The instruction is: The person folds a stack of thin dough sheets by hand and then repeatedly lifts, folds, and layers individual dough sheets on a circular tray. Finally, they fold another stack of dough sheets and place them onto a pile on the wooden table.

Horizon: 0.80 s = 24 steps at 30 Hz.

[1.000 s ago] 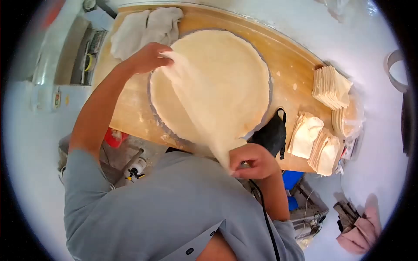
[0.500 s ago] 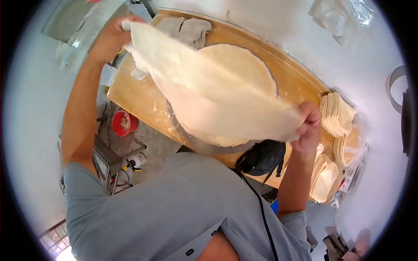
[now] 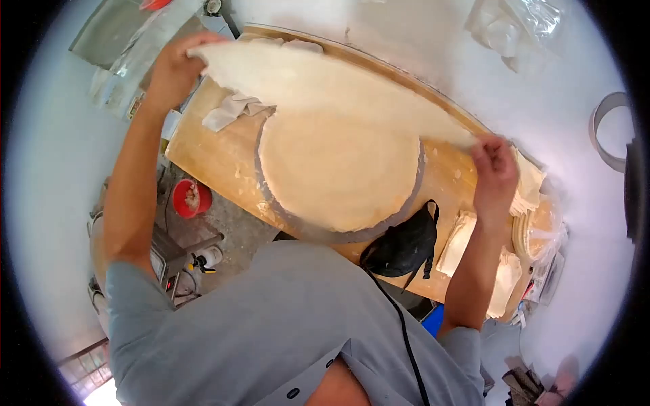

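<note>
A large thin dough sheet [image 3: 325,84], blurred by motion, stretches between my two hands over the far side of the wooden table [image 3: 210,145]. My left hand [image 3: 177,71] is closed on its far left end. Its right end is pinched in my right hand [image 3: 495,166], near the folded sheets. Below the raised sheet lies a round, pale layer of dough [image 3: 338,166] on a grey round board [image 3: 267,193]. The raised sheet hides the far edge of that round layer.
A black pouch [image 3: 403,247] sits at the table's near edge. Folded sheets [image 3: 525,183] are stacked at the right, beside a plastic-wrapped stack [image 3: 538,230]. Crumpled cloth [image 3: 233,111] lies at the left. A red bucket [image 3: 191,197] stands on the floor.
Both hands have carried the dough sheet away from my body toward the wall, the right hand also moving right. More of the round layer beneath shows now.
</note>
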### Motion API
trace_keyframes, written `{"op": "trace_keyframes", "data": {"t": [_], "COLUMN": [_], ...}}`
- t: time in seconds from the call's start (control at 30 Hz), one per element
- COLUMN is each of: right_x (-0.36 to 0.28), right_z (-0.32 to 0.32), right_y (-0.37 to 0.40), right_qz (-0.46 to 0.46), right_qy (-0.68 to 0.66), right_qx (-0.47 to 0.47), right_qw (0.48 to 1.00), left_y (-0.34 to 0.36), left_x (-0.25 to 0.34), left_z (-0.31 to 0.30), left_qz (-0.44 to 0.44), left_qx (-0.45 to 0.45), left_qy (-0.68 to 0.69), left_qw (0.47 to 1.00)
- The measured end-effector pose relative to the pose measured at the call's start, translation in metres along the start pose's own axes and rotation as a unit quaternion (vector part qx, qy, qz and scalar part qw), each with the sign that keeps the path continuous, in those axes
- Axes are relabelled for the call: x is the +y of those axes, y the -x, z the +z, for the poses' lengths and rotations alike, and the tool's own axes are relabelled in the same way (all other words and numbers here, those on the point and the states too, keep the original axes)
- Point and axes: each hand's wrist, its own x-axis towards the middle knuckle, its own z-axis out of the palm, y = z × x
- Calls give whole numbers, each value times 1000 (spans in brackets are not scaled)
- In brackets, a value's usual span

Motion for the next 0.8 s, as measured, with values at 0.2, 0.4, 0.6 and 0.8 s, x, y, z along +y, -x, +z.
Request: {"op": "trace_keyframes", "data": {"t": [0.2,0.4,0.6,0.8], "right_x": [102,190,210,164], "right_z": [22,47,51,50], "right_y": [76,125,158,129], "right_qz": [64,81,94,125], "right_qy": [-90,121,261,247], "right_qx": [-86,-163,-259,-319], "right_qw": [990,976,925,906], "left_y": [109,218,276,292], "left_x": [-55,-154,-173,-172], "left_z": [85,195,227,223], "left_qz": [-21,-39,-56,-70], "left_qx": [-21,-66,-138,-75], "left_qy": [-12,-64,-105,-72], "left_qw": [999,995,983,992]}}
